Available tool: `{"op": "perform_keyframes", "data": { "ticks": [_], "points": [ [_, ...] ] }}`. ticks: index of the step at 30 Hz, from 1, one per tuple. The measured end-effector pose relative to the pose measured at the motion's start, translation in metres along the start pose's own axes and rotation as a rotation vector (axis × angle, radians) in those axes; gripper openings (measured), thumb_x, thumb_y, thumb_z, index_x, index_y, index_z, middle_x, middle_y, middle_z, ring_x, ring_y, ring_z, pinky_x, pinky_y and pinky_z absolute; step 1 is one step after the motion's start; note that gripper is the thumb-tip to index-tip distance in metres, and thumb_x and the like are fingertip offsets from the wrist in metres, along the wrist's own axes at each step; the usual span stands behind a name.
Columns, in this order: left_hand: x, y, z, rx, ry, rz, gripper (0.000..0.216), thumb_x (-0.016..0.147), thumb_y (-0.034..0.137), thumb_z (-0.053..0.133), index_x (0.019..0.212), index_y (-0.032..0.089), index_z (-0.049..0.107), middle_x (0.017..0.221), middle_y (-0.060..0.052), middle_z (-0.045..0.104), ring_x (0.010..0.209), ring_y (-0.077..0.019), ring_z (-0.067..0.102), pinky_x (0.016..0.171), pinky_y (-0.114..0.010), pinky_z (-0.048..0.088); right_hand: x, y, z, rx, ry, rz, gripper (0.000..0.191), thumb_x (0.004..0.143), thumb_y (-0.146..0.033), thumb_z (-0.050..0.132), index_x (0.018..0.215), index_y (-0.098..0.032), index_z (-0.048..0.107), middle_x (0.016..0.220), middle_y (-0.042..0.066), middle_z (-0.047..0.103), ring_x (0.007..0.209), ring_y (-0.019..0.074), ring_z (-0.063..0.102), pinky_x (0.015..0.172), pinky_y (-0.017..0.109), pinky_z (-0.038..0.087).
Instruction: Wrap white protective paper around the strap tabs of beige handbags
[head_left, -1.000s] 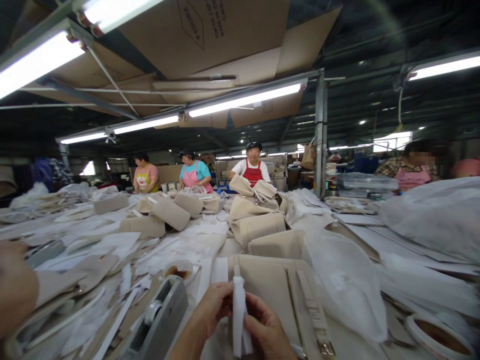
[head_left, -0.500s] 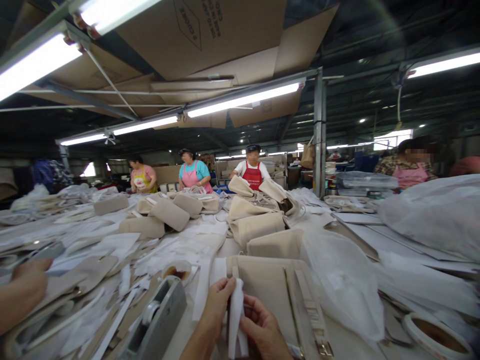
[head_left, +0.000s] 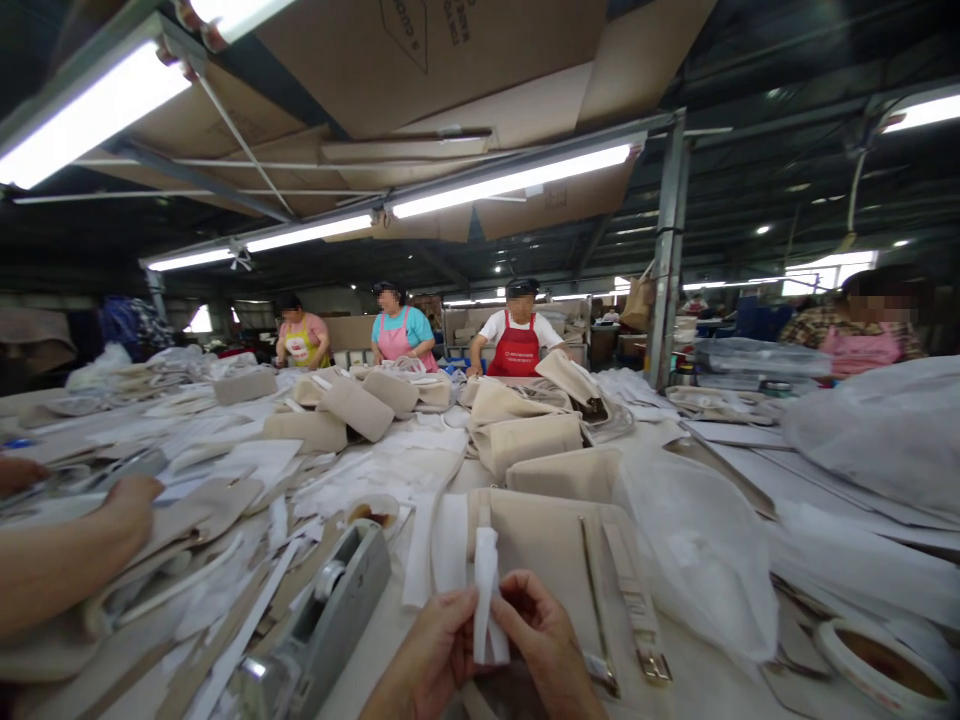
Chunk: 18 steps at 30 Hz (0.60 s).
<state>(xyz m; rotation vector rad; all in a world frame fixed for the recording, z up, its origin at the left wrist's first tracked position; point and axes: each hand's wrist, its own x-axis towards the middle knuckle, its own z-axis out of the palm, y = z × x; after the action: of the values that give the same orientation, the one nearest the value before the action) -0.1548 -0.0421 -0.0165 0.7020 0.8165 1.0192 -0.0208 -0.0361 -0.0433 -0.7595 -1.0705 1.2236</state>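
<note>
My left hand (head_left: 436, 648) and my right hand (head_left: 546, 640) meet low in the middle of the head view. Both pinch a folded strip of thin white wrapping material (head_left: 486, 585), the left at its left edge and the right at its right edge. The strip stands over the left part of a beige handbag (head_left: 536, 525) lying flat on the table. It seems to wrap a strap of the bag, but the inside is hidden. A zipper (head_left: 589, 590) and a buckled strap (head_left: 631, 610) run along the bag's right side.
A grey tape dispenser (head_left: 341, 610) stands left of my hands. A co-worker's arm (head_left: 82, 550) reaches in from the left. More beige bags (head_left: 525, 440) lie beyond, and a plastic bag (head_left: 697, 550) and a tape roll (head_left: 881, 665) at right. Several people work across the table.
Both hands, still pinching the white strip, have drawn closer together around it. The view has turned slightly left. A co-worker's second hand now shows at the left edge.
</note>
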Motion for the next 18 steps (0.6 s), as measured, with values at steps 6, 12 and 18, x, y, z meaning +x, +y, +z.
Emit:
{"op": "perform_keyframes", "data": {
  "ticks": [6, 12, 18],
  "points": [
    [0.003, -0.002, 0.000, -0.058, -0.019, -0.015, 0.049, 0.054, 0.045, 0.087, 0.082, 0.010, 0.068, 0.063, -0.004, 0.065, 0.055, -0.0130, 0.059, 0.054, -0.025, 0.051, -0.003, 0.000, -0.005, -0.042, -0.072, 0.006, 0.030, 0.070, -0.043, 0.077, 0.080, -0.020, 0.061, 0.074, -0.001, 0.061, 0.071, 0.0180, 0.057, 0.067, 0.028, 0.047],
    [0.005, -0.004, 0.001, -0.054, -0.049, 0.008, 0.045, 0.056, 0.043, 0.086, 0.080, 0.011, 0.067, 0.065, -0.006, 0.067, 0.056, -0.0136, 0.058, 0.053, -0.024, 0.046, -0.007, 0.003, 0.004, -0.316, 0.026, -0.081, 0.016, 0.075, -0.036, 0.065, 0.074, -0.021, 0.058, 0.068, -0.001, 0.056, 0.065, 0.0183, 0.054, 0.060, 0.028, 0.044],
    [0.009, -0.008, 0.003, -0.001, 0.000, 0.008, 0.046, 0.053, 0.046, 0.084, 0.078, 0.011, 0.067, 0.068, -0.007, 0.067, 0.062, -0.0173, 0.060, 0.054, -0.026, 0.046, -0.005, 0.003, 0.006, -0.641, 0.039, -0.250, 0.011, 0.076, -0.029, 0.058, 0.068, -0.021, 0.060, 0.068, 0.001, 0.057, 0.064, 0.0192, 0.054, 0.061, 0.029, 0.043]
  ]
}}
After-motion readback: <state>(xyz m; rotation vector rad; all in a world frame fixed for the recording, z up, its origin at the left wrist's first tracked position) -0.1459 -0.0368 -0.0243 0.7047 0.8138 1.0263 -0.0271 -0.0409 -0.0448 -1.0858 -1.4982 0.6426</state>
